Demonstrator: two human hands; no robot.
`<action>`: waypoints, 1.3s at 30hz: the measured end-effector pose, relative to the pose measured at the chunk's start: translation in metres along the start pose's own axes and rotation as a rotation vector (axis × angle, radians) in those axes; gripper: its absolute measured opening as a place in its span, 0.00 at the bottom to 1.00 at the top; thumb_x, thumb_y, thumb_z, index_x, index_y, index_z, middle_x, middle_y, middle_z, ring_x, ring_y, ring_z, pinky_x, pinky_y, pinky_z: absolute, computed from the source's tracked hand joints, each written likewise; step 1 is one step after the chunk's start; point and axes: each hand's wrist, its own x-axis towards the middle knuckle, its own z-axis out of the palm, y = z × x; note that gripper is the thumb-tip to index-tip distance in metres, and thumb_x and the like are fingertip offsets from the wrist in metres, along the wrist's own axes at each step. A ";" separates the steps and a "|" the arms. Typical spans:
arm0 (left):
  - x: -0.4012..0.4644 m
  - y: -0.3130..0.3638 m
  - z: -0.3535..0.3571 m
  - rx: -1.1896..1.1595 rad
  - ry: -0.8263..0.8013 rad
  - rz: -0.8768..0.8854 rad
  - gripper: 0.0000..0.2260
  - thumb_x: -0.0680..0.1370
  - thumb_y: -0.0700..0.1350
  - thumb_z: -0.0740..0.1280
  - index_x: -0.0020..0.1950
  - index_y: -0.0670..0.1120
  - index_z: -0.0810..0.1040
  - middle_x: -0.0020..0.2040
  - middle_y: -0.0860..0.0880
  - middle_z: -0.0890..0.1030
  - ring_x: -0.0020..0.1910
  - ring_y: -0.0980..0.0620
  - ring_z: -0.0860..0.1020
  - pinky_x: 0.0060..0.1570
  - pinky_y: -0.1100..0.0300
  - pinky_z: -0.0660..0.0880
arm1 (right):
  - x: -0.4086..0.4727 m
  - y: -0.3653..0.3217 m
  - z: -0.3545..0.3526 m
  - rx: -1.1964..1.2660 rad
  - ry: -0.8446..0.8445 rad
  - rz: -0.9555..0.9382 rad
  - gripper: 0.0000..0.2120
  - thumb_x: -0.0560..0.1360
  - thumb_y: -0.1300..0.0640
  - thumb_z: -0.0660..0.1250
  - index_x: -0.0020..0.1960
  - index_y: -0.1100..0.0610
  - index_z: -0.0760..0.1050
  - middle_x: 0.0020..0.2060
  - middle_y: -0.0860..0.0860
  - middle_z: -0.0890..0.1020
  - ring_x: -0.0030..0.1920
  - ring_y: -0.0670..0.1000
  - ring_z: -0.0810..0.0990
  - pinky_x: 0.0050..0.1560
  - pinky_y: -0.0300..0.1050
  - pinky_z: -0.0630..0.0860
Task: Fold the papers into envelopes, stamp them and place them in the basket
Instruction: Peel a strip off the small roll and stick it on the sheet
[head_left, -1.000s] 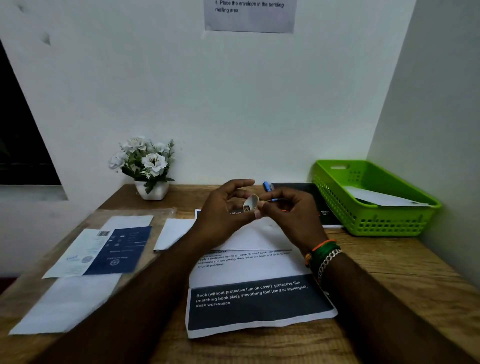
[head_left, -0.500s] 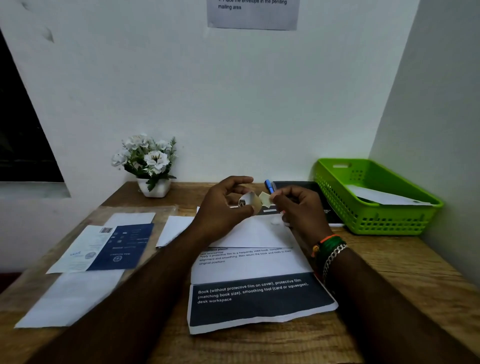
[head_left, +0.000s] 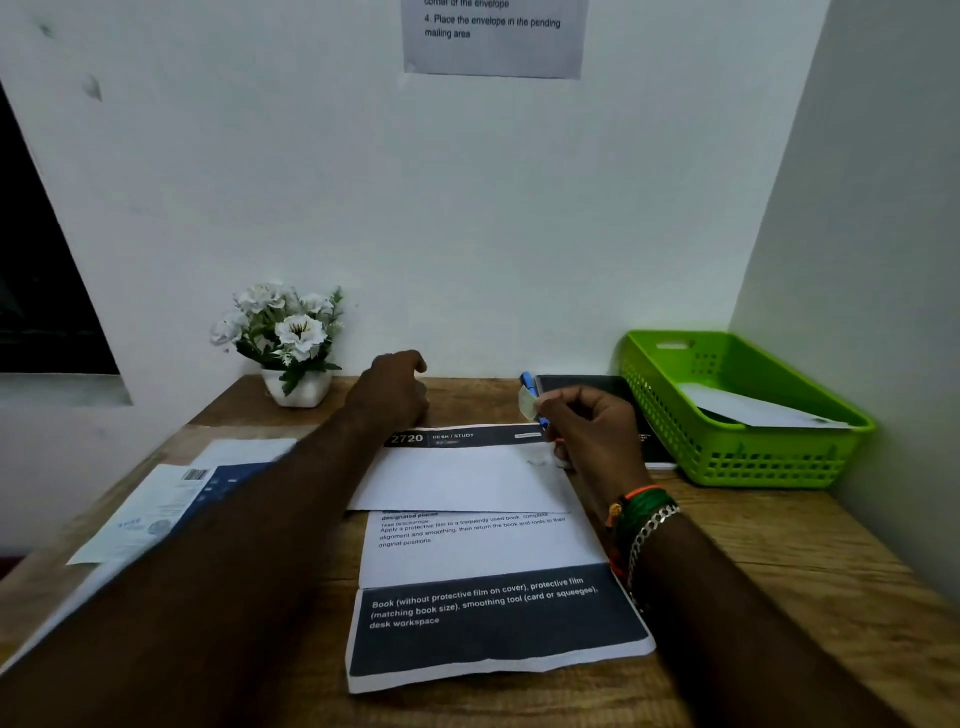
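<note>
While the right hand (head_left: 587, 423) pinches a stamp (head_left: 527, 402) above the envelope (head_left: 462, 478) (white), the left hand (head_left: 392, 387) reaches away — fingers loosely curled.

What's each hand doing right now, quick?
Left hand: reaching to the desk's far edge, fingers curled; cannot tell whether it holds anything.
Right hand: pinching a small stamp.

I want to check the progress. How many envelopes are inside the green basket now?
1: a white envelope lies inside the green basket, leaning toward its right wall. Others could be hidden beneath it.
</note>
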 end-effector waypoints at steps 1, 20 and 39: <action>-0.003 0.004 0.000 0.065 0.018 0.014 0.19 0.74 0.44 0.69 0.65 0.51 0.77 0.64 0.44 0.78 0.62 0.43 0.77 0.59 0.51 0.75 | 0.000 0.001 0.000 -0.010 0.002 -0.019 0.04 0.74 0.67 0.70 0.41 0.63 0.82 0.27 0.55 0.78 0.22 0.44 0.71 0.24 0.33 0.66; -0.119 0.080 0.006 -0.983 -0.083 -0.027 0.07 0.80 0.38 0.69 0.49 0.47 0.85 0.42 0.46 0.87 0.42 0.54 0.86 0.44 0.56 0.83 | -0.006 0.003 0.008 -0.098 -0.093 -0.039 0.06 0.74 0.59 0.73 0.41 0.62 0.82 0.35 0.54 0.81 0.35 0.47 0.77 0.28 0.36 0.69; -0.111 0.067 -0.002 -1.025 -0.255 0.000 0.07 0.81 0.41 0.69 0.57 0.46 0.83 0.45 0.45 0.87 0.41 0.55 0.85 0.37 0.63 0.79 | -0.003 -0.004 -0.007 -0.127 -0.143 0.001 0.05 0.76 0.63 0.72 0.50 0.64 0.84 0.29 0.52 0.83 0.24 0.42 0.75 0.25 0.36 0.69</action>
